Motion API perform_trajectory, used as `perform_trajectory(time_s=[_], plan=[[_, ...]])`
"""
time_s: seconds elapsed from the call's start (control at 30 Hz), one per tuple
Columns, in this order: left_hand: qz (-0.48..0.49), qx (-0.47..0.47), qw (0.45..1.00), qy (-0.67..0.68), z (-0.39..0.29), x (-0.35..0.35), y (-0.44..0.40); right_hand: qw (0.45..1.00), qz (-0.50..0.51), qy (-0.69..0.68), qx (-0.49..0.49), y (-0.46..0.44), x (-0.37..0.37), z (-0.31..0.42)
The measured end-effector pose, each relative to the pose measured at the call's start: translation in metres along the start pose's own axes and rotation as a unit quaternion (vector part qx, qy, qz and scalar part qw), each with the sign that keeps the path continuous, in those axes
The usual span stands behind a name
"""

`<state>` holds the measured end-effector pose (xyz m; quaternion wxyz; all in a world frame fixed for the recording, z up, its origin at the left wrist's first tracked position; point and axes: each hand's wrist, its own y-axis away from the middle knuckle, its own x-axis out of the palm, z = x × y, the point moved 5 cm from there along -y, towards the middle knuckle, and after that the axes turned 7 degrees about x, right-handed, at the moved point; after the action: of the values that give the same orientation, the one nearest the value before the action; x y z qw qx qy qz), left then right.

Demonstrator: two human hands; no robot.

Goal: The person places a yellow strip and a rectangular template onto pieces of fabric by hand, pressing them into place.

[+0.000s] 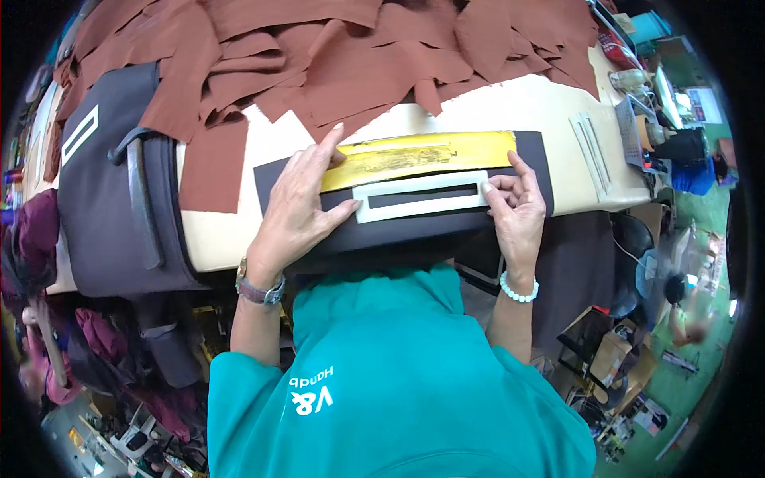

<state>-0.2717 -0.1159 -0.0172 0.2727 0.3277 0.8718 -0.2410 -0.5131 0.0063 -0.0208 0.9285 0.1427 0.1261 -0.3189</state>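
Note:
A white rectangular frame (421,209) with a long slot lies on a dark fabric piece (530,171) at the table's near edge. Just beyond the frame, and along it, runs a worn yellow strip (430,151). My left hand (295,203) is spread, its thumb at the frame's left end and its fingers by the strip's left end. At the frame's right end, the thumb and bent fingers of my right hand (519,203) close on its edge. The right index finger reaches up to the strip's right end.
Brown leather-like pieces (382,56) are heaped across the far side of the table (510,103). On the left, a curved metal tool (143,207) rests on dark fabric (103,183). Thin metal strips (590,155) lie at right, near a grey basket (629,127).

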Motion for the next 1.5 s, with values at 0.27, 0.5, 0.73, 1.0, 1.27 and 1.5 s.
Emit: perform_trajectory(time_s=[0.27,0.5,0.73,1.0,1.27,1.5], plan=[[0.006,-0.010,1.000,0.006,-0.002,0.001,-0.001,0.999,-0.033,0.023,-0.017,-0.004,-0.006,-0.011],[0.023,-0.038,0.999,-0.007,-0.001,0.001,-0.001,0.998,-0.050,0.012,-0.027,-0.004,-0.003,-0.011],[0.019,-0.037,0.999,-0.007,-0.004,0.000,-0.002,0.990,-0.060,0.093,-0.085,0.001,0.001,-0.001],[-0.016,0.148,0.955,-0.255,-0.039,0.024,0.027,0.827,-0.104,0.456,-0.310,0.026,0.030,0.029],[0.032,0.091,0.941,-0.324,-0.034,0.035,0.049,0.884,0.052,0.306,-0.348,0.074,0.115,0.012],[0.067,0.072,0.938,-0.333,-0.037,0.036,0.050,0.876,0.020,0.376,-0.302,0.053,0.072,0.013]])
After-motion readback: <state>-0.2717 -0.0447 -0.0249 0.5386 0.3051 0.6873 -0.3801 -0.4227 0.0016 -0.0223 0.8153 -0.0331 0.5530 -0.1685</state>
